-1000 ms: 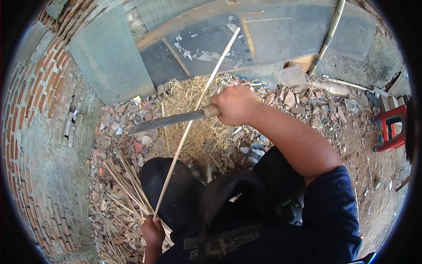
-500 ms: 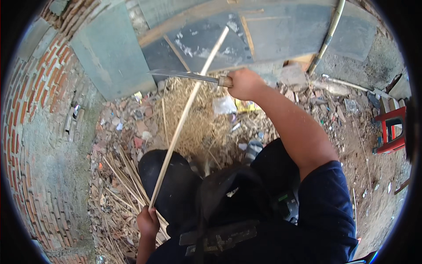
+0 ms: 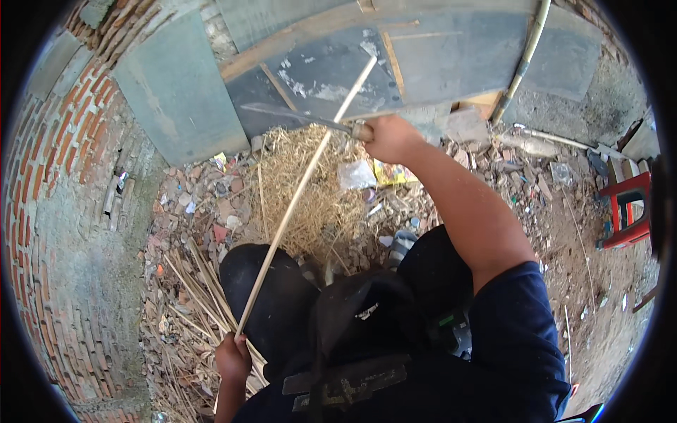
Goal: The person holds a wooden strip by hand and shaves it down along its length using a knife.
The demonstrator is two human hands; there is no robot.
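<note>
A long pale strip of split bamboo (image 3: 299, 190) slants from the lower left up across my left knee toward the far wall. My left hand (image 3: 233, 357) is closed round its near end. My right hand (image 3: 395, 139), arm stretched forward, grips the wooden handle of a machete (image 3: 300, 115). The long blade points left and crosses the strip in its upper part; whether the edge touches it I cannot tell. Under the strip lies a heap of straw-like shavings (image 3: 310, 201).
More bamboo strips (image 3: 204, 285) lie in a bundle by my left knee. Rubble and litter cover the ground. Brick wall (image 3: 53, 190) rises on the left, grey panels (image 3: 458, 60) with a bamboo pole (image 3: 523, 63) at the far side. A red plastic stool (image 3: 626, 210) stands at the right.
The strip's far end has shifted slightly right and nearer. The machete blade has tilted, its tip now a little farther away. Both hands keep their holds.
</note>
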